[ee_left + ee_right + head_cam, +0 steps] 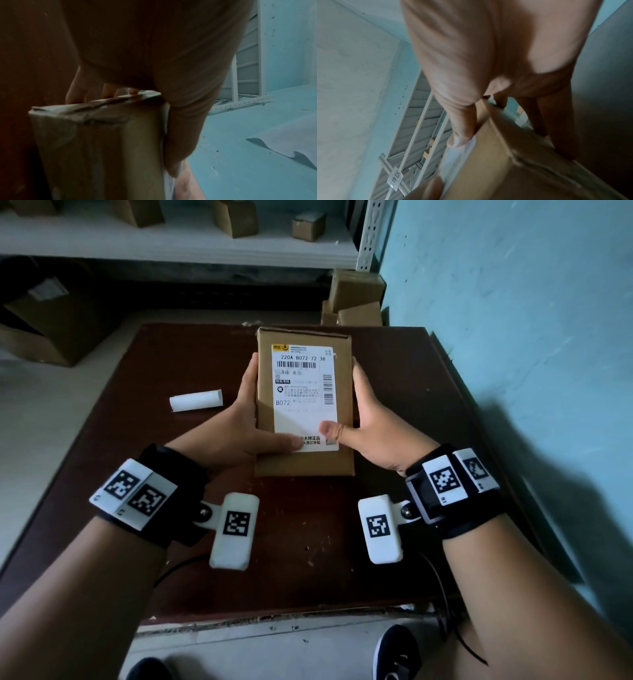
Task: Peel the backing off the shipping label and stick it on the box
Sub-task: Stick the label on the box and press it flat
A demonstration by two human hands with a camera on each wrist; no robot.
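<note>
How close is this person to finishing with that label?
Nearly done. The shipping label already lies flat on the box, and a curled white strip lies aside. Both the left hand and right hand grip the box, thumbs pressing the label's lower edge. Only final smoothing remains.

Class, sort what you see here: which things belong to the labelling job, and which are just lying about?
Job in hand:
box
label, stuck on the box
left hand and right hand, gripping the box, thumbs on the label

Lying about:
white roll on the table
small boxes beyond the table
shelf
</note>
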